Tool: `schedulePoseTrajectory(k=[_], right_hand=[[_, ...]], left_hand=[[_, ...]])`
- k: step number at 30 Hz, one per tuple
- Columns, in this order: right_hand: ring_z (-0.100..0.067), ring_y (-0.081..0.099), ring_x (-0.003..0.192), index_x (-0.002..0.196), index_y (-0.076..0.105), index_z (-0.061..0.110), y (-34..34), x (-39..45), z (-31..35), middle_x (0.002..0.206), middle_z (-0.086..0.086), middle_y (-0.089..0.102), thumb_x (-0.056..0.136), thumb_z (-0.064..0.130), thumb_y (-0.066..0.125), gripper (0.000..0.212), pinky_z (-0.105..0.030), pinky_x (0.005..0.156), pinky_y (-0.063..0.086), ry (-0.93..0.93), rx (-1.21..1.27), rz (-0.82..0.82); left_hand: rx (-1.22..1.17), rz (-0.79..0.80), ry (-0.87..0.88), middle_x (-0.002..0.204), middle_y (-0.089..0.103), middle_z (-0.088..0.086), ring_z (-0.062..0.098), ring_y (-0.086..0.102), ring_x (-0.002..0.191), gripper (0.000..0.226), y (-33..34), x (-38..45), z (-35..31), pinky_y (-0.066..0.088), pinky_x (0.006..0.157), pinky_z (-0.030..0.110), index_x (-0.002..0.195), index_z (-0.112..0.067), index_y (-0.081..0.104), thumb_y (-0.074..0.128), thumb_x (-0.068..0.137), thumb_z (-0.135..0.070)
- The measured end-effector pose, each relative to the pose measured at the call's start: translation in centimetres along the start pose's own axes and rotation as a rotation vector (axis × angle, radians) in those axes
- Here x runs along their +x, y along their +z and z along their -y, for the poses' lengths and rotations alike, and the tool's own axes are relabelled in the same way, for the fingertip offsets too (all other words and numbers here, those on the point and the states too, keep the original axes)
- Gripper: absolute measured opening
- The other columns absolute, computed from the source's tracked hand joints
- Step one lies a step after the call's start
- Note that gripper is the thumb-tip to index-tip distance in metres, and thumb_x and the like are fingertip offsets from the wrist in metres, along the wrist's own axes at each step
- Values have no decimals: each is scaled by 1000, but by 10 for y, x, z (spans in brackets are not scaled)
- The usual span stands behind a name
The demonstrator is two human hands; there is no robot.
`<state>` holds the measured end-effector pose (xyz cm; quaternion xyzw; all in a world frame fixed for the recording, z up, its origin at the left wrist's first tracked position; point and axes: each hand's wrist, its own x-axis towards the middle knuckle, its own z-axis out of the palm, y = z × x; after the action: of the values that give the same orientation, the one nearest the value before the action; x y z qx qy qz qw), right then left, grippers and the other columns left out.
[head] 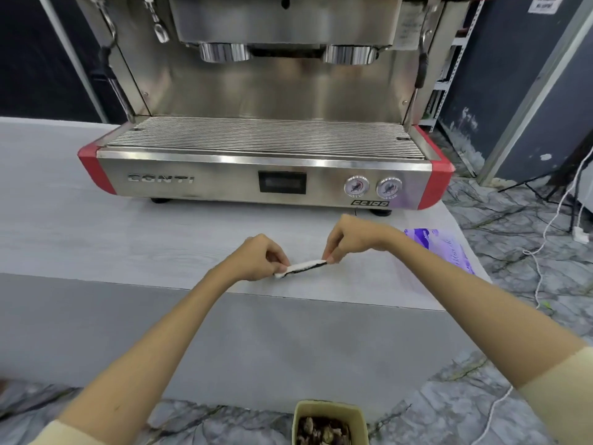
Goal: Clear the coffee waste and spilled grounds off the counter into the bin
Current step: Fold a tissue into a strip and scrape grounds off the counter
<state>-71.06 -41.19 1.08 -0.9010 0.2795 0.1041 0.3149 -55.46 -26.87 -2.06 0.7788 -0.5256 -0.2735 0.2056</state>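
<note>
Grey counter [96, 239] runs across our head view, with the espresso machine [266, 149] at the back and a purple packet [442, 248] to the right. Between our hands we hold a folded white tissue [301, 268], dark along its open edge, probably spilled grounds caught inside, though the view is too small for us to be sure. Our left hand [256, 258] pinches the nearer, lower end; our right hand [349, 239] pinches the farther, higher end. Both sets of fingers are closed narrow on the paper. The tissue's long axis runs left to right, tilted up toward the right, just above the counter near its front edge.

The bin [330, 422] stands on the floor below and toward us, already holding brown waste. We judge the coming move is a pull back and down, keeping the fold level so nothing spills. Neither hand is clearly nearer the bin.
</note>
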Motion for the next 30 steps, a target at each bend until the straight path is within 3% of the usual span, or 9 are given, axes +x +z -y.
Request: schedulePoseTrajectory(k=[7,9,12,18,24,26,30], right_hand=[[-13,54,73,89,75,8,-7,70,15,83,-15,72,74,7,70,16,-29,71,44,-121,-55,42],[-11,55,72,89,75,9,-4,80,14,87,-13,73,73,7,71,16,-27,72,46,-144,-61,50],[-9,56,71,88,75,9,-2,89,8,86,-10,73,72,6,71,17,-23,71,47,-173,-19,37],[2,57,56,82,76,8,5,92,-5,82,-11,74,71,4,71,12,-11,60,46,-251,47,-26],[0,53,56,80,76,8,17,88,-9,83,-8,73,74,1,67,13,-2,56,38,-339,-32,-125],[-7,52,60,80,76,7,19,88,-8,84,-10,73,74,0,66,14,-3,59,35,-364,-69,-140],[-12,53,69,82,76,7,19,87,-6,87,-10,73,76,0,66,14,-20,65,45,-362,-110,-137]], left_hand=[[-38,-160,-120,90,73,13,26,68,85,8,-9,11,32,55,77,32,86,-12,73,67,81,-8],[-31,-195,-108,87,73,12,25,67,82,9,-7,13,40,55,75,27,86,-11,73,68,81,-7],[11,-237,-65,81,69,4,17,61,73,9,-5,15,44,43,59,3,86,-11,73,66,81,-7],[87,-301,60,81,60,-3,-2,54,64,13,2,12,46,39,62,-2,85,-9,73,63,81,-2],[116,-356,114,81,61,-3,6,57,68,14,9,6,48,41,67,0,86,-10,73,65,81,-1],[111,-354,112,82,63,-3,6,57,68,13,8,6,47,41,67,0,85,-11,74,66,80,-2],[78,-327,85,77,62,-9,9,59,69,12,3,6,45,40,63,5,82,-15,76,69,78,-5]])
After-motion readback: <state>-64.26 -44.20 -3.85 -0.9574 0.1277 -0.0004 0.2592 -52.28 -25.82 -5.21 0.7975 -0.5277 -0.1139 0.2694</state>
